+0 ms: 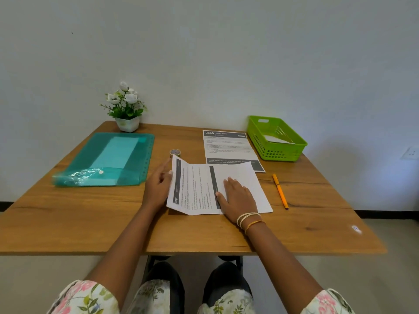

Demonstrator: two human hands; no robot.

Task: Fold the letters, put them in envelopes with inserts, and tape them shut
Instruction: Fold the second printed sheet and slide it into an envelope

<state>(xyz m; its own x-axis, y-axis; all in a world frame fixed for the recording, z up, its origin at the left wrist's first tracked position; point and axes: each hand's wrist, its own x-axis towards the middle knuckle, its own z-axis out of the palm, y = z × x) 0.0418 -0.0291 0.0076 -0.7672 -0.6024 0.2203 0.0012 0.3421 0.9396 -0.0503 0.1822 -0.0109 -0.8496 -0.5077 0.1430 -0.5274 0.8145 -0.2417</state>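
Note:
A printed letter (197,189) lies sideways in the middle of the wooden table (90,223). Its right third is folded over, blank side up. My right hand (235,197) presses flat on that folded flap. My left hand (158,184) holds the letter's left edge, which is lifted off the table. A second printed sheet (226,146) lies flat behind it. A small roll of tape (175,152) stands just behind the lifted edge. A teal plastic folder (108,162) holding a pale sheet lies at the left.
A green plastic basket (275,138) with white paper inside sits at the back right. An orange pen (280,191) lies right of the letter. A potted plant with white flowers (125,107) stands at the back left against the wall.

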